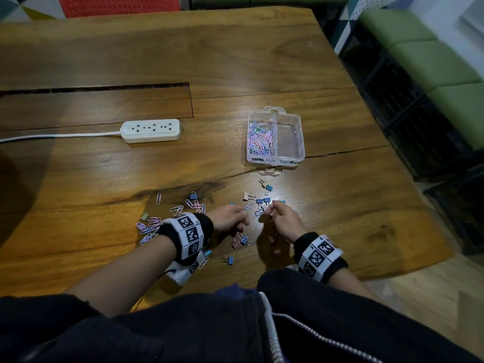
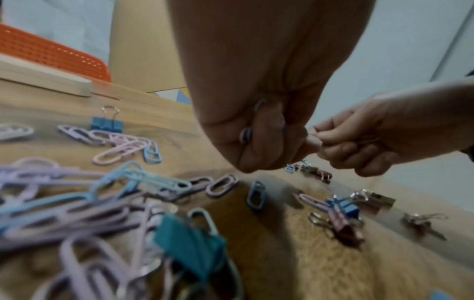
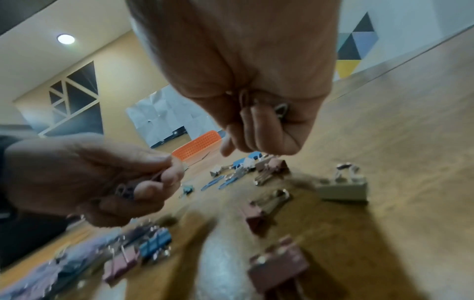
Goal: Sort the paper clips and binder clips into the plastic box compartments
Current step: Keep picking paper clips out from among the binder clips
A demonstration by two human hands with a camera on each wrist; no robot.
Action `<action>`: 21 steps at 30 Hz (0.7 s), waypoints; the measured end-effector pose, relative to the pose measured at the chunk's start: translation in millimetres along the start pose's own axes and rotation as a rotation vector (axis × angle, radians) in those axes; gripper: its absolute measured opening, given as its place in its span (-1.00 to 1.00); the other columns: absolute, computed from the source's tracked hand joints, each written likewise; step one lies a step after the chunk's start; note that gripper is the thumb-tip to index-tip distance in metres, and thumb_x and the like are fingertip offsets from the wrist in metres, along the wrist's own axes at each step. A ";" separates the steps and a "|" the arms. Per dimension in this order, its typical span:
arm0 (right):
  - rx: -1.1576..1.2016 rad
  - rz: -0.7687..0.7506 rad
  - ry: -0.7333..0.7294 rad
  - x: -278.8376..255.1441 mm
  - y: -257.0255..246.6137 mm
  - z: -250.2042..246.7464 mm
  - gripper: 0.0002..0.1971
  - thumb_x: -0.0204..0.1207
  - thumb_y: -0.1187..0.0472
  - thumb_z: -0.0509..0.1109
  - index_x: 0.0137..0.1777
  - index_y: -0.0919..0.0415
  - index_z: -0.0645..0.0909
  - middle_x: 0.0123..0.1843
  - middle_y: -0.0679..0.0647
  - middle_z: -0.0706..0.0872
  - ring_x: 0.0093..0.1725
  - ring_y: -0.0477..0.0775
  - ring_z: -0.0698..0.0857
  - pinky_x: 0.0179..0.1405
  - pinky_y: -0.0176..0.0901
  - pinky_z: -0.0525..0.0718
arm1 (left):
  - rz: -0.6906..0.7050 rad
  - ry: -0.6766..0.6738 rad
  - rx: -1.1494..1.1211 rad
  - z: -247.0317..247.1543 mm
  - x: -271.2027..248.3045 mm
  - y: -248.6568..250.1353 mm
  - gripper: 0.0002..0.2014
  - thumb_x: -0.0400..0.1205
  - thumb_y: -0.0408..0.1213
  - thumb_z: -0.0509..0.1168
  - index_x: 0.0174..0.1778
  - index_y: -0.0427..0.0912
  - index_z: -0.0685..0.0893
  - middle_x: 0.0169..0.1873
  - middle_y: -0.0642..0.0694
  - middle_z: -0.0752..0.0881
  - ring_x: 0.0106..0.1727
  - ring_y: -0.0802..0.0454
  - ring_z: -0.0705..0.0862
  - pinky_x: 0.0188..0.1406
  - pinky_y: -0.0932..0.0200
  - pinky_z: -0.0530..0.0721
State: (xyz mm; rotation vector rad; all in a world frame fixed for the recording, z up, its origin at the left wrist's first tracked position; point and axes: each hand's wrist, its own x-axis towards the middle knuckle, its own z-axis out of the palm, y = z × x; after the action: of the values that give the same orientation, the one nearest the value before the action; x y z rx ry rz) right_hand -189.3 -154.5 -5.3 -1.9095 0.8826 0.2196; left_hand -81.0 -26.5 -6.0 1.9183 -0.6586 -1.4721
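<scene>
The clear plastic two-compartment box (image 1: 275, 136) holds pastel paper clips (image 1: 260, 138) on one side only; binder clips (image 1: 263, 200) remain on the wooden counter (image 1: 104, 179). Left hand (image 1: 230, 218) and right hand (image 1: 284, 218) each clutch paper clips.

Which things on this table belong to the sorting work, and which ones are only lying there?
For the job: plastic box, paper clips, binder clips, left hand and right hand, both holding clips.

Just lying about: power strip, orange chair.
</scene>
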 end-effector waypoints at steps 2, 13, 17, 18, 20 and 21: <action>-0.142 -0.033 -0.004 1.6 -2.0 5.6 -0.86 0.63 0.14 0.15 -0.07 0.16 0.49 -0.33 -0.05 0.54 -0.40 0.01 0.56 -0.52 -0.26 0.41 | 0.024 0.008 0.099 0.6 0.2 0.7 -0.73 0.74 -0.29 -0.05 -0.14 -0.10 0.53 -0.31 0.00 0.54 -0.31 0.12 0.49 -0.29 0.27 0.47; -0.708 -0.266 -0.004 13.0 -7.1 6.8 -0.79 0.57 0.15 0.22 0.15 0.09 0.59 0.06 0.15 0.70 -0.03 0.16 0.69 -0.08 -0.08 0.67 | 0.135 0.051 0.882 6.9 -3.6 -2.8 -0.78 0.63 -0.18 0.20 0.17 -0.08 0.55 0.15 -0.09 0.57 0.15 -0.02 0.57 -0.02 0.17 0.49; -0.844 -0.327 -0.079 18.4 -8.5 5.5 -0.79 0.61 0.16 0.15 0.16 0.16 0.52 0.04 0.18 0.71 0.01 0.17 0.67 -0.04 -0.05 0.65 | 0.185 0.067 1.061 14.5 -1.8 -1.7 -0.75 0.62 -0.14 0.21 0.18 -0.12 0.57 0.13 -0.10 0.56 0.11 -0.04 0.60 -0.14 0.19 0.48; -0.859 -0.331 -0.087 19.5 -8.0 5.6 -0.78 0.62 0.15 0.13 0.17 0.18 0.50 0.03 0.19 0.70 0.01 0.18 0.66 -0.06 -0.06 0.63 | 0.188 0.066 1.093 16.2 -1.5 -1.6 -0.74 0.64 -0.14 0.19 0.19 -0.14 0.56 0.13 -0.11 0.56 0.09 -0.04 0.61 -0.16 0.19 0.49; -0.832 -0.325 -0.074 22.6 -5.6 4.5 -0.77 0.62 0.14 0.13 0.16 0.20 0.50 0.02 0.19 0.70 0.01 0.18 0.65 -0.07 -0.07 0.59 | 0.183 0.069 1.128 18.4 -0.8 -2.7 -0.70 0.67 -0.11 0.11 0.21 -0.18 0.54 0.12 -0.14 0.56 0.05 -0.06 0.62 -0.15 0.17 0.56; -0.758 -0.301 -0.062 24.1 -4.5 3.3 -0.78 0.61 0.14 0.14 0.13 0.21 0.52 0.02 0.19 0.69 0.01 0.18 0.64 -0.06 -0.06 0.58 | 0.177 0.069 1.130 18.7 -0.7 -4.0 -0.69 0.68 -0.10 0.08 0.21 -0.20 0.54 0.11 -0.15 0.57 0.02 -0.06 0.63 -0.13 0.15 0.60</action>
State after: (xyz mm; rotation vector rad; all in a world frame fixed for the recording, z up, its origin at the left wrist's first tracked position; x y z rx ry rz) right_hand -168.3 -162.3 -15.8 -2.6858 0.4802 0.4758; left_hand -99.2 -26.6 -11.9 2.5527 -1.8399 -0.9407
